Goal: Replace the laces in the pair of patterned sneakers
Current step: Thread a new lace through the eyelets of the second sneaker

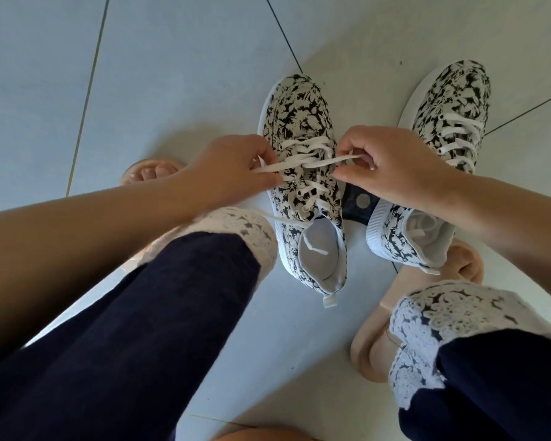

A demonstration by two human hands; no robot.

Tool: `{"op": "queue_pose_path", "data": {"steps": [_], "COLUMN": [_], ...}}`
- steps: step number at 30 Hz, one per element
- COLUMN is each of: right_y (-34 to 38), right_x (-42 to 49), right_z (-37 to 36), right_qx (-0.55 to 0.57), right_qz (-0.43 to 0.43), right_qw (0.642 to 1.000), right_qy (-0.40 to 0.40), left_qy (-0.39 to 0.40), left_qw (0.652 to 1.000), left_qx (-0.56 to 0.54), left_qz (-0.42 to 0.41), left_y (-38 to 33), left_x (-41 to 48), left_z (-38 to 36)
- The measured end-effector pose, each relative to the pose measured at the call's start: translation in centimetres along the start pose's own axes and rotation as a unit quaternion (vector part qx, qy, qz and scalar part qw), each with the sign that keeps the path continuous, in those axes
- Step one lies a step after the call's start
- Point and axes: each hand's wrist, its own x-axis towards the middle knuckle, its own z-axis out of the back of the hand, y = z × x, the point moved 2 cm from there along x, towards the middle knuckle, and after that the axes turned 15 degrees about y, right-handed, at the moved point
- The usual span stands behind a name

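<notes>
Left hand (233,173): fingers curled, pinching the white lace (312,163) at the left edge of the centre sneaker (299,113).
White lace: stretched between both hands across the eyelets. Probably soft, flat, light and limp when slack, so best pinched close to its end for threading.
Centre sneaker: upright on the tiled floor (172,74), partly laced. The fabric upper likely yields and the sole looks firmer, so steady it by the sole or heel.
Right hand (392,160): fingers curled, pinching the same lace at the right edge.
Right-side sneaker (452,93): just beside the first, laced, untouched.
</notes>
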Motion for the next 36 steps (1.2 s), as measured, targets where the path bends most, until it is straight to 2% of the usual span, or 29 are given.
{"op": "queue_pose_path", "data": {"steps": [2,5,8,11,16,20,23,31,33,36], "right_y": [-0.1,-0.1,0.2,0.1,-2.2,-2.6,-2.5,-3.2,-2.8,-1.8], "right_x": [0.2,0.4,0.0,-0.4,-1.5,-1.4,-1.5,-1.5,-1.3,-0.9], "right_z": [-0.3,-0.2,0.0,0.0,0.1,-0.1,0.2,0.1,0.0,0.0], "right_qx": [-0.027,-0.035,0.037,0.139,0.350,0.463,0.497,0.475,0.432,0.275], "right_qz": [-0.013,-0.019,-0.002,0.013,-0.016,-0.034,-0.032,-0.047,-0.053,-0.104], "right_qw": [1.000,0.999,0.999,0.990,0.936,0.886,0.867,0.879,0.900,0.956], "right_qy": [-0.008,-0.007,-0.019,-0.007,0.026,-0.003,-0.025,-0.026,-0.020,-0.007], "left_qy": [-0.005,-0.024,-0.045,-0.033,0.007,0.004,0.009,-0.001,-0.005,0.037], "left_qw": [0.999,0.998,0.999,0.989,0.960,0.950,0.947,0.948,0.964,0.985], "left_qx": [0.047,0.060,0.003,-0.110,-0.271,-0.304,-0.314,-0.316,-0.266,-0.166], "left_qz": [0.000,0.001,-0.028,-0.095,-0.071,-0.072,-0.071,-0.038,-0.015,0.009], "left_y": [-0.4,-0.8,-0.7,-0.6,1.7,2.5,1.9,1.9,2.1,1.6], "left_x": [0.4,0.8,0.4,-0.5,-1.0,-1.3,-1.1,-1.4,-1.2,-1.0], "left_z": [0.0,0.1,0.1,0.0,0.4,0.8,0.7,0.5,0.5,0.3]}}
